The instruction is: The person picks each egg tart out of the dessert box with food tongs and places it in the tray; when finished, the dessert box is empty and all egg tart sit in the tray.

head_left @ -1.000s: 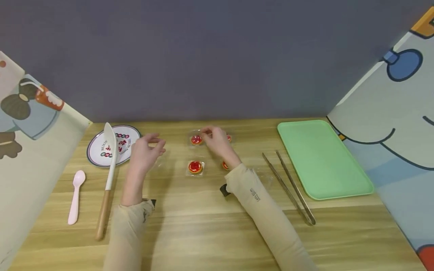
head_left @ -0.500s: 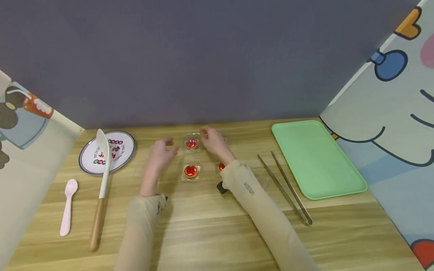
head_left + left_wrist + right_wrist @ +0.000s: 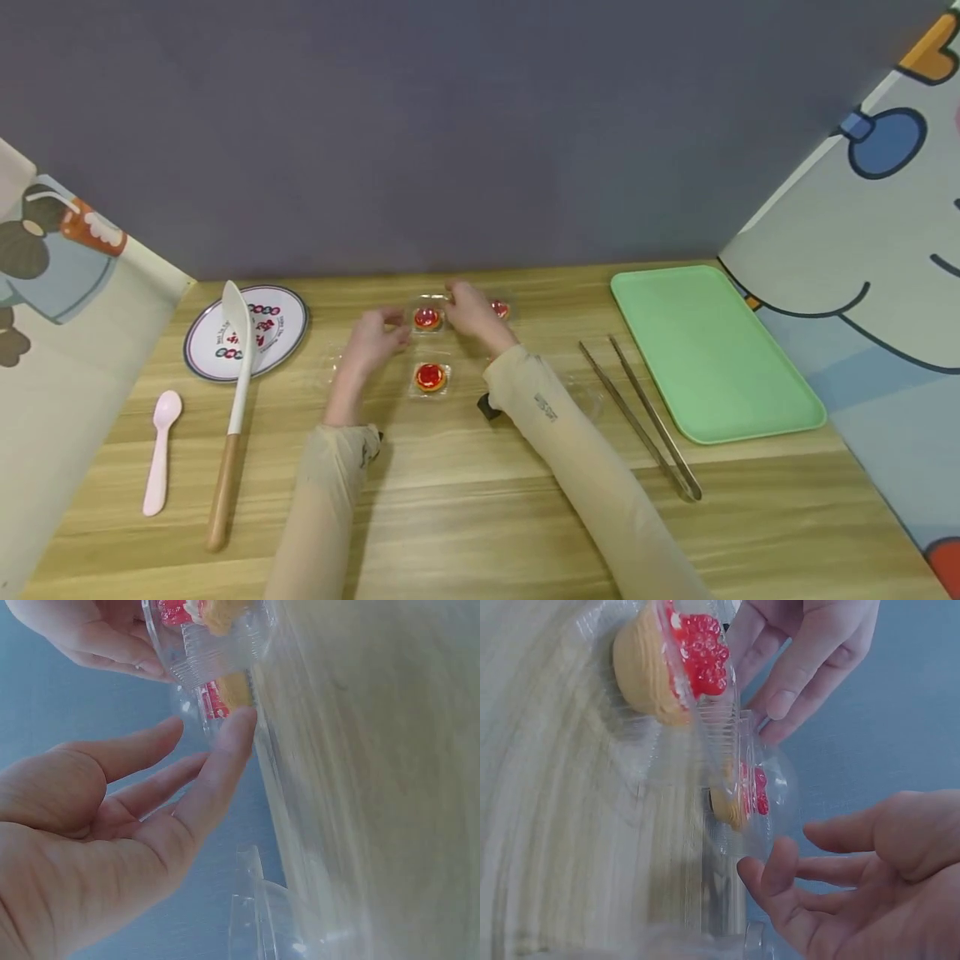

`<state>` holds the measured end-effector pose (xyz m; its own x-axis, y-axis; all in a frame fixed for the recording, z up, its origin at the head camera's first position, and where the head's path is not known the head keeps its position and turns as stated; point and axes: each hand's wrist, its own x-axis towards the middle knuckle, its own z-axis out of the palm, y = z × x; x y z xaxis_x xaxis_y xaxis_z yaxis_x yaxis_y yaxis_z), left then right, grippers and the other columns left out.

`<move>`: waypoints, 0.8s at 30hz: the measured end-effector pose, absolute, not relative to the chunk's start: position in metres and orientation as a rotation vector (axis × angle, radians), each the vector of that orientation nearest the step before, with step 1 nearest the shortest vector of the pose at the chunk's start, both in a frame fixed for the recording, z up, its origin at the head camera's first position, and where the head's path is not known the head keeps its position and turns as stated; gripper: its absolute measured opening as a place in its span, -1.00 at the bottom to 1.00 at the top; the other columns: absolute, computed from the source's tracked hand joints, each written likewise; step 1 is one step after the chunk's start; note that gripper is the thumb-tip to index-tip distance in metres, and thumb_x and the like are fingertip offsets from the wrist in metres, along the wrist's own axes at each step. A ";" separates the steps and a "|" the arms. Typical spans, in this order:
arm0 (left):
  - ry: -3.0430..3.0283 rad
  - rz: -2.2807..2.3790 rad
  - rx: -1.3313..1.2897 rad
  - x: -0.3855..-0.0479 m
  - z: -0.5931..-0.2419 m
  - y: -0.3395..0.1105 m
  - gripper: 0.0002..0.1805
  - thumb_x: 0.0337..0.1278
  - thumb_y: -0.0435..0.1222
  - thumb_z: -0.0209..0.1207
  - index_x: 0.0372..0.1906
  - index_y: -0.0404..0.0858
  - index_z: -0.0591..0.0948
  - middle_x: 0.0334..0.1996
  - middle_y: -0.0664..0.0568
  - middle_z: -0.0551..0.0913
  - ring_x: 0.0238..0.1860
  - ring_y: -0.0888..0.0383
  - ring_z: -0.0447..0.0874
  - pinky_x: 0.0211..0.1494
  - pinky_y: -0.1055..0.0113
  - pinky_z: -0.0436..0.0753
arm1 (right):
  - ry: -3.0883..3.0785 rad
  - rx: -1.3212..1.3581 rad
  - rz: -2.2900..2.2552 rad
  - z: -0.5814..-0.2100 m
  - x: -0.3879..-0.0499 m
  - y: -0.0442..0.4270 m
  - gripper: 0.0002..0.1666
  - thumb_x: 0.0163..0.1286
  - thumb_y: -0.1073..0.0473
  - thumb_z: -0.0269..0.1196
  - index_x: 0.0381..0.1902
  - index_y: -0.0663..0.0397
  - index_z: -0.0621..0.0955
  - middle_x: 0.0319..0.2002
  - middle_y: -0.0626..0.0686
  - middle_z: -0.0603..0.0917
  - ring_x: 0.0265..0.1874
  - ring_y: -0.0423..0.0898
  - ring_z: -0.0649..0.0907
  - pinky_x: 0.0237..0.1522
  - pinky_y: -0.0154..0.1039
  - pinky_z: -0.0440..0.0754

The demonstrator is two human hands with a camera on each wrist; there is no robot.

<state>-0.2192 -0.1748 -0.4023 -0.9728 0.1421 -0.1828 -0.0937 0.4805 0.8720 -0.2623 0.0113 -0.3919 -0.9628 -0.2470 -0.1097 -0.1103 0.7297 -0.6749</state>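
Observation:
Small red-topped tarts sit in clear plastic containers on the wooden table. My left hand (image 3: 371, 340) is at the left side of the back-left tart (image 3: 427, 319), thumb and index finger spread apart. In the left wrist view its index fingertip (image 3: 240, 720) is at that container's edge; contact is unclear. My right hand (image 3: 474, 312) is at the right side of the same tart, with bent fingertips by its container (image 3: 769, 825) and the thumb apart. A second tart (image 3: 431, 377) lies in front, and a third (image 3: 500, 308) shows behind the right hand.
At left are a plate (image 3: 281, 342), a white ladle-like utensil with a wooden handle (image 3: 225, 492) across it, and a pink spoon (image 3: 157, 467). Metal tongs (image 3: 637, 421) and a green tray (image 3: 712, 358) lie right. Clear plastic pieces (image 3: 592, 404) lie under the right sleeve.
My left hand has moved right from beside the plate to the back-left tart. My right hand stays near the same spot. The head view has shifted slightly.

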 end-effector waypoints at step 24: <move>2.373 1.613 0.018 -0.222 -0.410 -0.176 -0.47 0.53 -0.59 0.04 0.47 -0.72 0.27 0.22 -0.55 0.50 0.11 -0.36 0.70 0.18 0.19 0.80 | 2.784 -0.330 -0.840 -0.397 -0.272 0.004 -0.79 0.56 0.44 0.16 -0.35 0.29 0.62 -0.37 0.15 0.66 -0.34 0.01 0.59 -0.12 -0.09 0.71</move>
<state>-0.2217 -0.1758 -0.4100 -0.9631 0.1613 -0.2155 -0.1411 0.3792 0.9145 -0.2724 0.0038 -0.3967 -0.9518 -0.2733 -0.1391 -0.1507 0.8119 -0.5640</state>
